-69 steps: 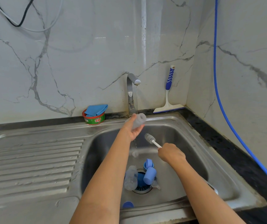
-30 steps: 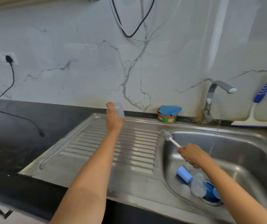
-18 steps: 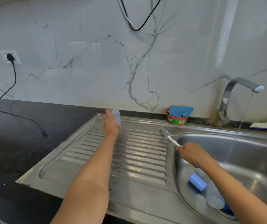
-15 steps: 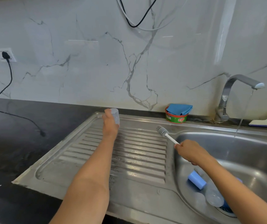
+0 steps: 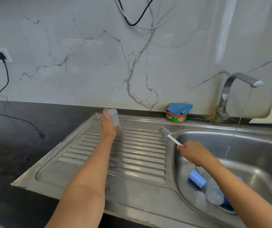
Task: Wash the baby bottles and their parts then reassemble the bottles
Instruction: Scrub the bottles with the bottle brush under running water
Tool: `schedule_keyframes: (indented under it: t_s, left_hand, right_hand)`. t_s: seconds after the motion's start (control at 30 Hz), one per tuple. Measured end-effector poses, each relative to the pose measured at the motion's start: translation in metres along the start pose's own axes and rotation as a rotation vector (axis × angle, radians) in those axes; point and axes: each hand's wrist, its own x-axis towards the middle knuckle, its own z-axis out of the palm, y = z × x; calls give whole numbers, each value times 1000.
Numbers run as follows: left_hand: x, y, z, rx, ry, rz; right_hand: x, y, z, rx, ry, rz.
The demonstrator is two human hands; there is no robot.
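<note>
- Firmly, the left hand point(image 5: 108, 125) clasped a clear plastic baby bottle point(image 5: 114, 116) above the far drainboard edge of the stainless steel sink point(image 5: 132, 162).
- Right hand point(image 5: 193, 153) gripped a white bristled brush point(image 5: 166, 133) over the basin's left rim.
- Blue cylindrical cap point(image 5: 197, 179) lay near the drain.

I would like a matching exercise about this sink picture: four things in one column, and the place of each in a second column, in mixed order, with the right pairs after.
Things:
1. clear bottle
2. brush
3. blue cap
4. blue cloth

Places:
A. in the sink basin
B. in the left hand, over the draining board
C. on the green tub
D. in the right hand

Pairs: 1-B, 2-D, 3-A, 4-C.
</note>
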Motion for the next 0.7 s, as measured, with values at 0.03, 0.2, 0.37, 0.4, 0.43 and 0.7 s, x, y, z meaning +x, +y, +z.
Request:
schedule_keyframes:
  t_s: [0.03,0.2,0.37,0.4,0.43,0.7]
  left_hand:
    - [-2,1,-2,7,2,-7]
    - [-6,8,-9,-13,-5,-36]
    - [-9,15,-13,-7,4,-48]
    - [-7,16,-14,0,9,-59]
    - [-5,16,-16,15,8,-68]
    - [1,7,-20,73,-79,-112]
  right_hand:
    - [-2,0,-2,6,1,0]
    - [-14,6,-10,40,11,19]
    - [-24,17,-17,64,23,26]
    - [-25,19,-17,64,24,28]
    - [-25,21,-18,63,26,29]
    - [-24,20,-17,81,25,31]
